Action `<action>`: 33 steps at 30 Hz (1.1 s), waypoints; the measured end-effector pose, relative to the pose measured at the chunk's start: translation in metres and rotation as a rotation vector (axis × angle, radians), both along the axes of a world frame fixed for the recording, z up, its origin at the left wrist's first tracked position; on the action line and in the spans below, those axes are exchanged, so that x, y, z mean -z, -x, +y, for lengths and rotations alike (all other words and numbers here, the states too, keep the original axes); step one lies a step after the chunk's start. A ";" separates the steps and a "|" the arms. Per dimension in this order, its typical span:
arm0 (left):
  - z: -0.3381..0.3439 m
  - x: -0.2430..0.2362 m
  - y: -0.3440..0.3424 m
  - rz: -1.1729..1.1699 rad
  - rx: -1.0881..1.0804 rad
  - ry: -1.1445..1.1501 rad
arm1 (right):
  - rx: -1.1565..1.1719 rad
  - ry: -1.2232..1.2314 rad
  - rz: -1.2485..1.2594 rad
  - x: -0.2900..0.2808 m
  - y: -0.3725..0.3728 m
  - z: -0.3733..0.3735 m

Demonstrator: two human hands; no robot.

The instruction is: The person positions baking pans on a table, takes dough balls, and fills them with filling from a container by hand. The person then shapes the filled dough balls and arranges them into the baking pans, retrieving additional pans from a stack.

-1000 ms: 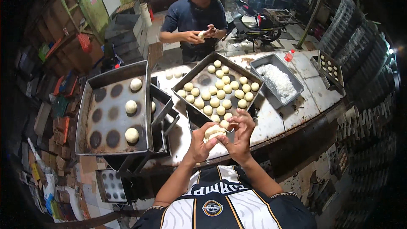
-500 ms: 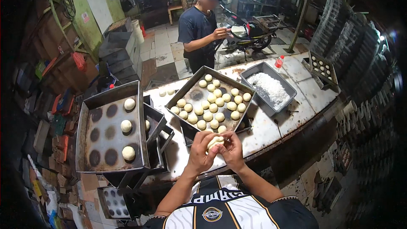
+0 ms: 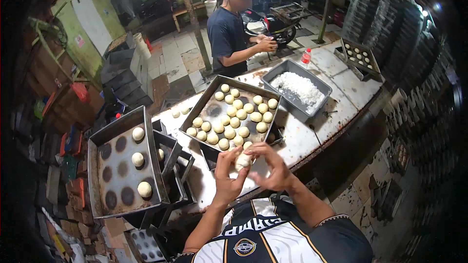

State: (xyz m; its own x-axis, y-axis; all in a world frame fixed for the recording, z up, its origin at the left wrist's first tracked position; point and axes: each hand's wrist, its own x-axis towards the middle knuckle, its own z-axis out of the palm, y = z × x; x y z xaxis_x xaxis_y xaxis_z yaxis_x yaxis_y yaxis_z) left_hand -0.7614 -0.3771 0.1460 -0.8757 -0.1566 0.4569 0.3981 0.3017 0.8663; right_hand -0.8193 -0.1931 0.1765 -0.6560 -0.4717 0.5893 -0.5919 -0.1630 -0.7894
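My left hand (image 3: 226,175) holds a pale lump of dough (image 3: 242,161) upright between fingers and thumb, just in front of the middle metal tray (image 3: 204,97). My right hand (image 3: 274,170) has its curved fingertips on top of the dough, its thumb lower and to the side. Many round dough balls (image 3: 241,114) lie in the middle tray. The left tray (image 3: 112,167), atop stacked trays, carries three spaced balls (image 3: 138,159) among dark round stains.
A grey tub of white flakes (image 3: 325,86) and a red-capped bottle (image 3: 306,56) stand on the stained worktop (image 3: 351,102). A small tray of balls (image 3: 347,44) sits at the far right. A co-worker (image 3: 228,34) stands across it, near a motorbike (image 3: 282,33).
The view has swung, shifting the far worktop leftward and upward. My right hand's thumb has moved away from the dough. The co-worker has turned side-on to me, hands still raised.
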 end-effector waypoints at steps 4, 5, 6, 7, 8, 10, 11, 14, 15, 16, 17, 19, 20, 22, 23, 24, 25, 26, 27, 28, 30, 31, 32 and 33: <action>0.012 0.011 0.012 -0.468 0.294 -0.843 | 0.200 -0.189 0.300 0.026 -0.001 -0.005; 0.014 0.014 0.014 -0.505 0.314 -0.875 | 0.239 -0.162 0.311 0.032 0.000 0.000; 0.016 0.016 0.015 -0.504 0.328 -0.891 | 0.286 -0.181 0.270 0.036 0.004 0.002; 0.015 0.017 0.015 -0.421 0.412 -0.815 | 0.300 -0.158 0.294 0.038 0.005 0.008; 0.016 0.017 0.015 -0.339 0.502 -0.741 | 0.313 -0.157 0.320 0.038 0.007 0.013; 0.015 0.015 0.014 -0.354 0.520 -0.532 | 0.333 -0.215 0.333 0.037 0.005 0.023; 0.015 0.015 0.016 -0.392 0.526 -0.493 | 0.355 -0.241 0.303 0.036 0.003 0.024; 0.027 0.022 0.032 -0.310 0.523 -0.484 | 0.357 0.030 -0.055 0.042 -0.010 0.018; 0.034 0.027 0.039 -0.272 0.509 -0.486 | 0.310 0.097 -0.263 0.049 -0.014 0.015; 0.042 0.034 0.048 -0.187 0.444 -0.376 | 0.232 0.353 -0.517 0.058 -0.015 0.009; 0.051 0.042 0.060 -0.110 0.374 -0.260 | 0.115 0.540 -0.787 0.070 -0.016 0.009; 0.068 0.057 0.077 -0.085 0.262 -0.051 | -0.055 0.861 -1.061 0.099 -0.009 0.018; 0.072 0.062 0.082 -0.159 0.237 0.169 | 0.076 0.871 -1.038 0.117 0.002 0.027; 0.086 0.073 0.090 -0.230 0.365 0.269 | 0.396 0.734 -0.932 0.153 0.031 0.062; 0.088 0.077 0.090 -0.312 0.400 0.204 | 0.641 0.431 -0.772 0.171 0.046 0.089; 0.090 0.081 0.091 -0.411 0.451 0.130 | 0.791 0.165 -0.592 0.189 0.064 0.118; 0.088 0.084 0.092 -0.567 0.469 -0.017 | 0.900 -0.258 -0.264 0.207 0.080 0.151; 0.085 0.087 0.094 -0.570 0.414 0.016 | 0.851 -0.557 0.095 0.224 0.101 0.182; 0.080 0.091 0.098 -0.586 0.373 0.011 | 0.729 -0.795 0.063 0.241 0.120 0.204; 0.076 0.096 0.104 -0.591 0.329 -0.023 | 0.579 -1.057 0.047 0.257 0.136 0.214; 0.065 0.107 0.117 -0.636 0.195 -0.054 | 0.685 -0.998 0.039 0.283 0.158 0.214; 0.058 0.112 0.126 -0.589 0.127 -0.043 | 0.775 -0.955 0.043 0.290 0.165 0.214; 0.054 0.117 0.131 -0.577 0.045 -0.041 | 0.753 -0.903 0.046 0.295 0.169 0.208; 0.049 0.121 0.135 -0.550 -0.024 -0.013 | 0.729 -0.880 -0.023 0.298 0.170 0.205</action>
